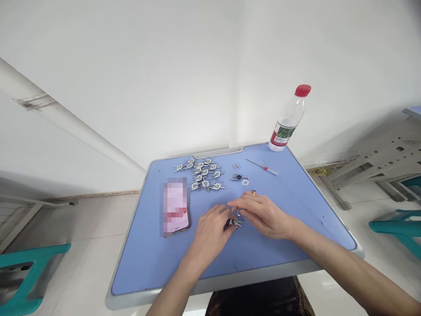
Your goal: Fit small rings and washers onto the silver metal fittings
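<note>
Near the front middle of the blue desk, my left hand [215, 227] grips a small metal part [234, 222] between thumb and fingers. Close on its right is my right hand [265, 215], a ring on one finger, its fingertips over a small shiny piece [239, 213]; its hold on that piece is unclear. Beyond my hands lie a dark round-centred metal part [238, 177], a flat metal plate [245, 182] and tiny pieces [236, 166]. Several similar metal assemblies [198, 172] form a cluster at the back left.
A phone [176, 208], partly pixelated, lies on the desk [148, 263] at left. A screwdriver [263, 167] rests at the back right, near an upright red-capped bottle [287, 123] against the wall. Teal stools [24, 281] stand on both sides.
</note>
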### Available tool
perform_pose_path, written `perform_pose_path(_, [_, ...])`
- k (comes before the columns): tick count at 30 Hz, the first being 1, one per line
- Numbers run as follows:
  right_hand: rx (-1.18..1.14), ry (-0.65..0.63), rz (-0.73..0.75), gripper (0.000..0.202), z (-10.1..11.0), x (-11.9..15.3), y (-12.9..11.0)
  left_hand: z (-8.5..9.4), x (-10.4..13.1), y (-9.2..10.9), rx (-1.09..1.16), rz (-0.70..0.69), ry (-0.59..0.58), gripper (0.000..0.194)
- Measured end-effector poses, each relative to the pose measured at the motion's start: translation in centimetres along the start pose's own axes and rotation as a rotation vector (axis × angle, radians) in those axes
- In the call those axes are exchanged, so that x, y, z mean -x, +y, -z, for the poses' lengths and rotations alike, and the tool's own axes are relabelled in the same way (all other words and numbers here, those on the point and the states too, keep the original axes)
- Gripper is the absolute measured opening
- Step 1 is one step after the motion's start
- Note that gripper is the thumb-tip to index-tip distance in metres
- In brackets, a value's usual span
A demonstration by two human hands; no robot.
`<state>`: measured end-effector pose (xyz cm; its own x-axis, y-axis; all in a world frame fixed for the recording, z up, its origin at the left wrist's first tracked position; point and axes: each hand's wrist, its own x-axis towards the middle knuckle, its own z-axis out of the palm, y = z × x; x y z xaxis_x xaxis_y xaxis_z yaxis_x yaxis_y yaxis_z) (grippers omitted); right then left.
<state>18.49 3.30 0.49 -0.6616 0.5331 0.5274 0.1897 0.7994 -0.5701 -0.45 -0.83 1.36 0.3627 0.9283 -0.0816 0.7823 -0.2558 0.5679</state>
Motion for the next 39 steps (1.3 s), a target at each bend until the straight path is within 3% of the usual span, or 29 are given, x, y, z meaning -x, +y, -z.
perform_pose_path(4, [0.079, 0.078, 0.019, 0.019, -0.06, 0.09, 0.33, -0.02, 0.02, -0.04, -0.047, -0.007, -0.002, 0.01])
perform_pose_path(10, [-0.018, -0.026, -0.027, 0.025, 0.12, -0.03, 0.1, -0.04, 0.04, -0.1, -0.024, -0.009, 0.008, 0.009])
perform_pose_path(15, [0.062, 0.048, -0.014, 0.014, -0.15, -0.05, 0.19, -0.03, 0.02, -0.02, -0.066, -0.007, -0.006, 0.005])
perform_pose_path(20, [-0.012, -0.034, -0.015, 0.03, 0.04, -0.15, -0.13, 0.01, -0.01, 0.01, -0.025, 0.005, -0.009, 0.008])
perform_pose_path(26, [0.062, 0.062, 0.022, 0.027, -0.57, 0.23, 0.49, 0.03, 0.02, 0.05, -0.016, -0.006, -0.004, 0.012])
perform_pose_path(32, [-0.029, -0.051, 0.017, 0.04, -0.11, 0.22, 0.17, -0.01, -0.04, -0.06, 0.018, -0.002, -0.004, 0.016])
perform_pose_path(39, [-0.069, 0.052, 0.009, 0.037, -0.21, 0.33, 0.3, 0.05, -0.04, 0.2, -0.019, 0.021, -0.019, 0.009])
